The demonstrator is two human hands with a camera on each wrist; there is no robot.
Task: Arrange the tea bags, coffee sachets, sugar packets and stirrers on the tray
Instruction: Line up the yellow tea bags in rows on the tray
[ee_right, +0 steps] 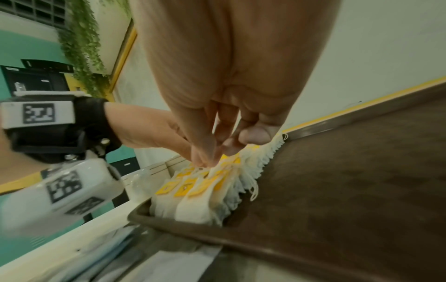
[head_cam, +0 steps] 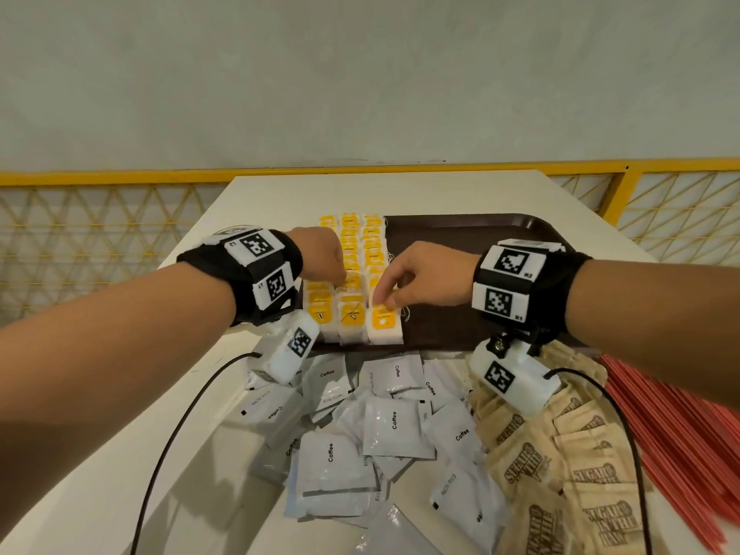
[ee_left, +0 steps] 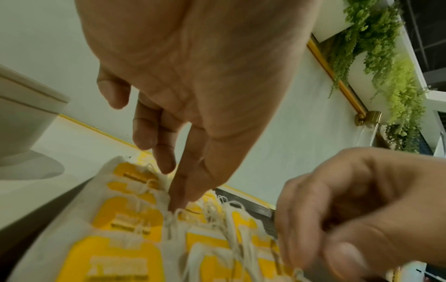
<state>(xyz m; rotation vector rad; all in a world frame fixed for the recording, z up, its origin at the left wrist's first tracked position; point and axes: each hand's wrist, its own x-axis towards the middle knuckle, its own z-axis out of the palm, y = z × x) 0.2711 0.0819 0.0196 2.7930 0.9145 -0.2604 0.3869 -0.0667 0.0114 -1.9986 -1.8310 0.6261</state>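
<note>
Two hands tidy the tea bags [head_cam: 352, 282] on the tray [head_cam: 460, 242]: left hand [head_cam: 320, 254] fingers press down straight, right hand [head_cam: 420, 278] fingers pinch one bag to line it up.

The white coffee sachets [head_cam: 394, 424] heaped on the table each carry the word "Coffee" in black, with a small line of code print along one edge that is too fine to read. The brown sugar packets [head_cam: 524, 466] bear a printed mark beginning "SUGAR". The wristband tags read "L1" [head_cam: 262, 285] and "L2" [head_cam: 233, 243] on the left, "R1" [head_cam: 519, 317] and "R2" [head_cam: 528, 275] on the right.
</note>
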